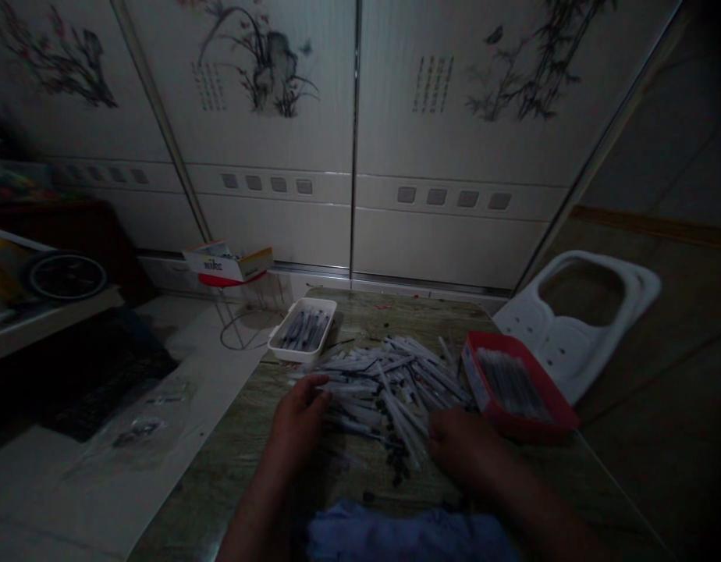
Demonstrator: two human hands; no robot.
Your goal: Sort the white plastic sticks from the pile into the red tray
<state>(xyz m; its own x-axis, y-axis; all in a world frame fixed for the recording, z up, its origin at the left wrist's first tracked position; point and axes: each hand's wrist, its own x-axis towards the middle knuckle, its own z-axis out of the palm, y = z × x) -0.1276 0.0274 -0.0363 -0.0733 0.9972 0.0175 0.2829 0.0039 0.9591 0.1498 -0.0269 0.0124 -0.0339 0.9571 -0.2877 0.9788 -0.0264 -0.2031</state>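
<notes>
A loose pile of thin whitish sticks, some with dark ends [396,371], is spread over the middle of the table. My left hand [302,414] is at the pile's left edge, thumb and fingers curled with a gap between them; nothing can be made out in it. At the pile's right side, my right hand [457,441] is closed beside the stick ends, and what it holds, if anything, is hidden. Small black pieces [399,460] are scattered between my hands. A white tray [295,355] with similar sticks lies behind my left hand. More sticks fill a red box [556,402] at the right.
The greenish table [220,468] has blue cloth [407,535] at its near edge. A white folded chair [588,343] leans beyond the red box. Behind the table, an open carton [220,264] rests on a red stool [232,281], in front of white sliding doors [267,226].
</notes>
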